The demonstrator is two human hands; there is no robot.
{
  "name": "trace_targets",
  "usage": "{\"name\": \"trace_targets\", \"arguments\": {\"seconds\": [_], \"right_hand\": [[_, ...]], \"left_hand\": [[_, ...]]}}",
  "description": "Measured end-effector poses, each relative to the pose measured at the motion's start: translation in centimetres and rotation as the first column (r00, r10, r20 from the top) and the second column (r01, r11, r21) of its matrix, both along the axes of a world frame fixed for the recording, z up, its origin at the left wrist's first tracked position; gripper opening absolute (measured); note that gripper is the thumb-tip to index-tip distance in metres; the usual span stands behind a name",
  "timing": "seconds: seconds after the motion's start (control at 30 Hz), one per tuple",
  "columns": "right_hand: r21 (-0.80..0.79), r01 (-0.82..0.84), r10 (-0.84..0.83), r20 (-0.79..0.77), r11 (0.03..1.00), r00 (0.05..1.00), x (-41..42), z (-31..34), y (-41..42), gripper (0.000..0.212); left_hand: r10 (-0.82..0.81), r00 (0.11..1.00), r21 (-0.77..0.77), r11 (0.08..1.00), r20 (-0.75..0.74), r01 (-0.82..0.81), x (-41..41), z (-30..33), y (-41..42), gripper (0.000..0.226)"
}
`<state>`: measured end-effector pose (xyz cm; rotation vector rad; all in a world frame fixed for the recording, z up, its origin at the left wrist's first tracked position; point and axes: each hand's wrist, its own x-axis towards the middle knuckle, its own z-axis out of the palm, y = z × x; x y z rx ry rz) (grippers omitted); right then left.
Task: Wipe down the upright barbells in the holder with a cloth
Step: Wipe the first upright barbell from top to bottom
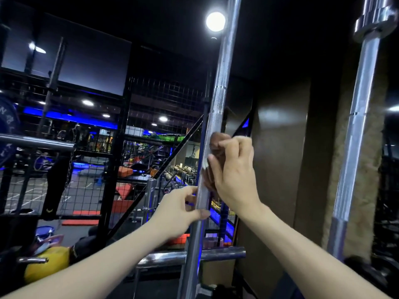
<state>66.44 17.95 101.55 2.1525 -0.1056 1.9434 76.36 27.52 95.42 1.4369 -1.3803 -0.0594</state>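
The two forearms enter from the bottom edge, cut off below the elbow. The left hand (179, 209) pinches the middle bar (212, 117) between thumb and curled fingers, on its knurled stretch; the fingertips are hidden behind the steel. Just above it, the right hand (232, 169) wraps a brown cloth (218, 145) round the same bar. Most of the cloth is hidden under the palm and fingers; only a bunched lump shows above the knuckles and a fold below the thumb, pressed against the bar.

On the far left, a yellow kettlebell (46, 262) sits low in the dim corner, partly hidden by the left forearm. A black mesh rack (121, 130) stands behind; the gym floor beyond it is too cluttered and dark to sort out.

The middle bar stands upright, leaning slightly, chrome with bright glare and a smooth ring between knurled sections. Its top and foot run out of frame, so the holder is probably below the view. To the right, well apart, a second bar (358, 117) stands upright, its collar and sleeve at the top cut off by the edge, its lower part darker.
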Motion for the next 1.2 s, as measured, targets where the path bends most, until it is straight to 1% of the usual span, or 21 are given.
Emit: {"name": "trace_targets", "arguments": {"seconds": [0.07, 0.13, 0.17, 0.23, 0.3, 0.33, 0.4, 0.47, 0.53, 0.6, 0.67, 0.73, 0.83, 0.9, 0.93, 0.97, 1.03, 1.1, 1.17, 1.2], "right_hand": [[-0.003, 0.011, -0.011, 0.067, 1.0, 0.998, 0.4, 3.4, 1.1, 0.022], [-0.015, 0.077, -0.074, 0.122, 0.997, 0.99, 0.8, 6.6, 1.8, 0.021], [-0.039, 0.11, -0.103, 0.137, 0.993, 0.985, 1.1, 7.1, 1.9, 0.021], [-0.083, 0.12, -0.108, 0.133, 0.989, 0.985, 1.4, 5.8, 1.4, 0.021], [-0.106, 0.074, -0.066, 0.082, 0.992, 0.994, 1.1, 2.9, 0.9, 0.02], [-0.144, 0.087, -0.081, 0.046, 0.986, 0.996, 0.8, 1.5, 0.7, 0.02], [-0.277, 0.184, -0.196, -0.017, 0.943, 0.98, 0.3, -0.4, 0.5, 0.023], [-0.388, 0.26, -0.302, -0.049, 0.884, 0.952, 0.0, 0.1, 0.6, 0.024], [-0.467, 0.321, -0.375, -0.025, 0.824, 0.927, -0.1, 2.5, 0.9, 0.021], [-0.533, 0.38, -0.434, 0.026, 0.756, 0.9, -0.1, 5.8, 0.8, 0.016], [-0.586, 0.419, -0.488, 0.045, 0.694, 0.872, -0.4, 8.7, 0.6, 0.015], [-0.593, 0.444, -0.514, 0.058, 0.672, 0.856, -0.4, 9.6, 0.3, 0.016], [-0.557, 0.431, -0.491, 0.049, 0.71, 0.87, -0.2, 6.3, 0.3, 0.012], [-0.622, 0.354, -0.475, -0.032, 0.698, 0.88, -0.5, 3.1, 0.4, 0.008], [-0.663, 0.316, -0.478, -0.071, 0.678, 0.876, -0.8, 2.1, 0.5, 0.008], [-0.704, 0.288, -0.486, -0.094, 0.65, 0.869, -1.1, 2.0, 0.5, 0.008], [-0.763, 0.274, -0.521, -0.094, 0.585, 0.848, -1.5, 3.4, 0.6, 0.009], [-0.788, 0.295, -0.541, -0.057, 0.54, 0.839, -1.4, 5.8, 0.5, 0.009], [-0.776, 0.328, -0.534, -0.013, 0.538, 0.845, -0.7, 8.5, 0.3, 0.008], [-0.762, 0.354, -0.534, 0.013, 0.542, 0.845, -0.4, 9.6, 0.4, 0.008]], "left_hand": [[-0.026, 1.0, 0.016, 1.0, -0.003, 0.026, 0.2, 0.0, 0.0, 0.037], [-0.076, 0.997, 0.029, 0.997, -0.025, 0.077, 0.4, 0.0, 0.2, 0.033], [-0.116, 0.992, 0.038, 0.992, -0.051, 0.118, 0.4, -0.1, 0.3, 0.032], [-0.179, 0.979, 0.04, 0.982, -0.093, 0.183, 0.6, -0.1, 0.4, 0.033], [-0.197, 0.975, 0.037, 0.979, -0.108, 0.202, 0.7, -0.1, 0.4, 0.032], [-0.191, 0.976, 0.039, 0.98, -0.103, 0.196, 0.7, 0.0, 0.4, 0.03], [-0.182, 0.978, 0.029, 0.982, -0.104, 0.186, 0.4, 0.1, 0.6, 0.029], [-0.18, 0.975, 0.011, 0.983, -0.131, 0.183, 0.3, 0.0, 0.5, 0.031], [-0.176, 0.974, 0.019, 0.983, -0.144, 0.18, 0.0, 0.1, 0.7, 0.036], [-0.164, 0.977, 0.036, 0.985, -0.136, 0.171, 0.1, -0.1, 0.4, 0.036], [-0.162, 0.977, 0.041, 0.985, -0.138, 0.169, 0.1, -0.1, 0.3, 0.038], [-0.164, 0.979, 0.046, 0.984, -0.123, 0.171, 0.4, -0.3, 0.0, 0.041], [-0.138, 0.986, 0.061, 0.988, -0.092, 0.144, 0.4, -0.3, -0.3, 0.044], [-0.129, 0.984, 0.081, 0.987, -0.121, 0.139, 0.5, -0.2, -0.4, 0.059], [-0.137, 0.98, 0.083, 0.985, -0.144, 0.15, 0.5, -0.1, -0.3, 0.061], [-0.149, 0.975, 0.078, 0.983, -0.164, 0.163, 0.5, -0.1, -0.2, 0.058], [-0.16, 0.972, 0.071, 0.982, -0.174, 0.174, 0.6, -0.2, -0.1, 0.049], [-0.161, 0.975, 0.052, 0.984, -0.151, 0.171, 0.7, -0.2, 0.1, 0.05], [-0.149, 0.983, 0.052, 0.987, -0.104, 0.155, 0.9, -0.3, 0.2, 0.051], [-0.149, 0.984, 0.056, 0.986, -0.095, 0.155, 1.1, -0.3, 0.1, 0.048]]}}
